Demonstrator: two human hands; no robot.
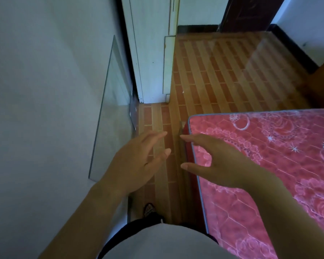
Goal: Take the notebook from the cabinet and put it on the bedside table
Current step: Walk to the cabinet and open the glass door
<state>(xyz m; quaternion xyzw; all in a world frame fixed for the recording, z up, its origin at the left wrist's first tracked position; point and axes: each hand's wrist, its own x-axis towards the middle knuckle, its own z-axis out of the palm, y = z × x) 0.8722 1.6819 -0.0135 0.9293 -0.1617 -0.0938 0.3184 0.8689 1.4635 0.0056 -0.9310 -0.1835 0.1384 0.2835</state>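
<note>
Left hand point(138, 161) and right hand point(221, 163) both open, empty, held over floor point(223, 71) beside mattress point(269, 156).

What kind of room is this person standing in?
Most likely a bedroom. A red flowered mattress fills the right side, a white cabinet stands against the wall, and the floor has brick-patterned covering. Both hands, left and right, are empty.

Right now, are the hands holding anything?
No. The left hand and the right hand are both open and empty, above the floor beside the mattress. No notebook is in view.
</note>
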